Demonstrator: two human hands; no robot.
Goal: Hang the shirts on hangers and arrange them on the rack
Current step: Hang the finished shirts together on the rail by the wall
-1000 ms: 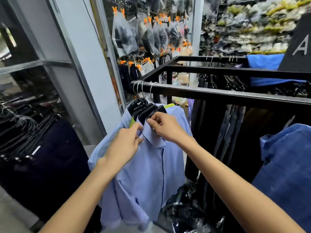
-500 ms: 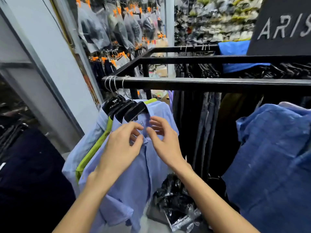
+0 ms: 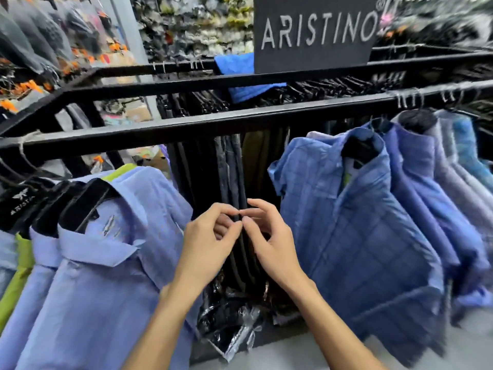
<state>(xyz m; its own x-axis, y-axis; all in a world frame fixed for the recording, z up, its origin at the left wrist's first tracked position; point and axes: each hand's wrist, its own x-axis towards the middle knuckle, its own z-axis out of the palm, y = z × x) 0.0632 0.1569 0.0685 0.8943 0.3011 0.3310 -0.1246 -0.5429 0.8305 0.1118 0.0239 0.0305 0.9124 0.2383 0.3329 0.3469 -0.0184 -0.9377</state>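
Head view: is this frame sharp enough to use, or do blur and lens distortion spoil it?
Head view: the hands, left and right, and the ARISTINO sign are fairly sharp; the right edge and the shirts on the right smear with motion blur; the rack rail bows from wide-angle distortion; lighting is even, without harsh glare.

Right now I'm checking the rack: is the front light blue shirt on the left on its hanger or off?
On. The light blue shirt hangs from a black hanger through its collar, below the rack bar.
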